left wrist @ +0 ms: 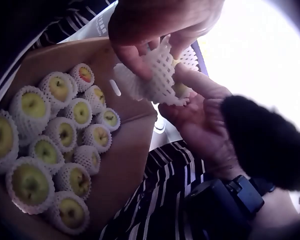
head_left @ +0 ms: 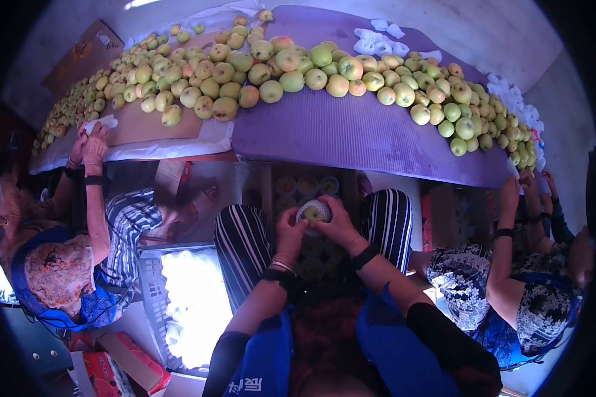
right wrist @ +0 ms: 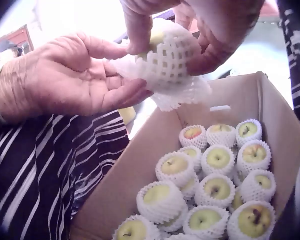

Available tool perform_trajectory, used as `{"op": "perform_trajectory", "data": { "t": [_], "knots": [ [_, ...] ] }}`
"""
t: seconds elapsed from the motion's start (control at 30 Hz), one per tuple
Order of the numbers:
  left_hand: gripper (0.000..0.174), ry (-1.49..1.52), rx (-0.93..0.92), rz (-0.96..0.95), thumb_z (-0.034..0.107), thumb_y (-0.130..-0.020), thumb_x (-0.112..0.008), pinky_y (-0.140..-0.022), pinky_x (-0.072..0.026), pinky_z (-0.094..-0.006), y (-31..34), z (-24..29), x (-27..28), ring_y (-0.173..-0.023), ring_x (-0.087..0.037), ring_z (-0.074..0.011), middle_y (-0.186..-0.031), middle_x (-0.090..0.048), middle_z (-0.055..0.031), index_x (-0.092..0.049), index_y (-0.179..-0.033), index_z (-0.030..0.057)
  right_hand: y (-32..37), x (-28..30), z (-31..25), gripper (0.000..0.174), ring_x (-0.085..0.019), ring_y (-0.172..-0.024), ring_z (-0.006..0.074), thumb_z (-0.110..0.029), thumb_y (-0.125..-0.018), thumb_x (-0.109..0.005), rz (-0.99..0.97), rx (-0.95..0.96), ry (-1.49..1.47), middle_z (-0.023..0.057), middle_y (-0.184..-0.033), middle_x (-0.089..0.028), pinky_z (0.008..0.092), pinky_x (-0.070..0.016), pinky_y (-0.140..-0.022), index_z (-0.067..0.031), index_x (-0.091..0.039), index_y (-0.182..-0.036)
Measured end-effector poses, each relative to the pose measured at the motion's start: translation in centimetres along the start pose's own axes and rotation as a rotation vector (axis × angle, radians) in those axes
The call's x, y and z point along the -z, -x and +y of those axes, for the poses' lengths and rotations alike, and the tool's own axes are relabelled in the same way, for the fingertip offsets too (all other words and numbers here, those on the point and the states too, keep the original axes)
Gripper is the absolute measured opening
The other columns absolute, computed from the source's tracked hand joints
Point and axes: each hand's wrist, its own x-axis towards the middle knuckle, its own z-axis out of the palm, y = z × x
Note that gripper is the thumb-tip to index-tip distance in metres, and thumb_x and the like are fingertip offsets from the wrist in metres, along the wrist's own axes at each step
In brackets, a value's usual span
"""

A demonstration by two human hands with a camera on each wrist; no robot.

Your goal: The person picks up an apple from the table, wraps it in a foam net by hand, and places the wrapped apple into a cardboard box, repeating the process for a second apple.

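Observation:
Both my hands hold one green apple (head_left: 318, 212) in front of me, partly covered by a white foam net sleeve (right wrist: 170, 57). My left hand (head_left: 290, 235) has its thumb and fingers on the sleeve at one side. From the other side my right hand (head_left: 339, 228) grips the apple through the netting, fingertips around it. In the right wrist view the sleeve's loose edge flares out beneath the fruit. Below the hands stands an open cardboard box (right wrist: 135, 165), between the knees, with several apples in foam sleeves (right wrist: 217, 157) packed in it, stems up.
Ahead, a long heap of loose apples (head_left: 208, 86) lies across a table with a purple ridged cover (head_left: 351, 135). White foam sleeves (head_left: 381, 45) sit behind the heap. A grey crate (head_left: 153, 291) with white contents stands at left. People (head_left: 59, 264) sit on both sides.

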Motion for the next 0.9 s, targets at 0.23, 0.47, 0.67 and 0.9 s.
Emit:
{"op": "perform_trajectory", "data": {
  "t": [0.23, 0.47, 0.67, 0.9],
  "knots": [
    [0.038, 0.333, 0.129, -0.087, 0.002, -0.075, -0.048, -0.076, -0.0464, -0.0314, -0.3, -0.3, 0.2, -0.092, -0.053, -0.0199, -0.103, -0.051, -0.01, -0.04, -0.112, 0.0014, -0.2, 0.6, 0.9, 0.031, -0.051, -0.094, 0.0181, -0.006, -0.073, -0.053, -0.112, -0.096, -0.605, 0.0109, -0.101, -0.053, 0.0288, -0.0401, -0.084, 0.0008, -0.05, -0.103],
    [0.044, 0.569, 0.145, -0.138, 0.006, -0.072, -0.045, -0.083, -0.0421, -0.0398, 0.0, 0.3, 0.0, -0.102, -0.048, -0.0261, -0.11, -0.047, -0.0129, -0.037, -0.115, 0.0032, 0.1, 1.8, -0.9, 0.023, -0.053, -0.086, 0.0143, -0.006, -0.075, -0.051, -0.129, -0.045, -0.729, 0.0081, -0.094, -0.056, 0.0244, -0.0444, -0.073, 0.0011, -0.054, -0.097],
    [0.046, 0.767, 0.254, -0.228, 0.01, -0.07, -0.044, -0.081, -0.0412, -0.0444, 0.0, 0.5, 0.5, -0.103, -0.047, -0.0291, -0.114, -0.046, -0.0128, -0.037, -0.115, 0.0061, -0.4, 1.3, 1.7, 0.015, -0.054, -0.077, 0.0105, -0.012, -0.077, -0.055, 0.277, -0.319, -0.662, 0.0018, -0.081, -0.058, 0.0234, -0.0442, -0.069, -0.0023, -0.056, -0.089],
    [0.042, 0.642, 0.238, -0.238, 0.011, -0.072, -0.047, -0.08, -0.0412, -0.0445, -0.1, 0.3, 0.1, -0.102, -0.047, -0.0271, -0.112, -0.047, -0.0108, -0.037, -0.113, 0.0075, -0.6, 0.4, 2.1, 0.03, -0.053, -0.077, 0.0113, -0.016, -0.071, -0.065, 0.262, -0.229, -0.343, 0.0046, -0.086, -0.056, 0.0244, -0.0439, -0.069, -0.0015, -0.052, -0.094]
  ]
}}
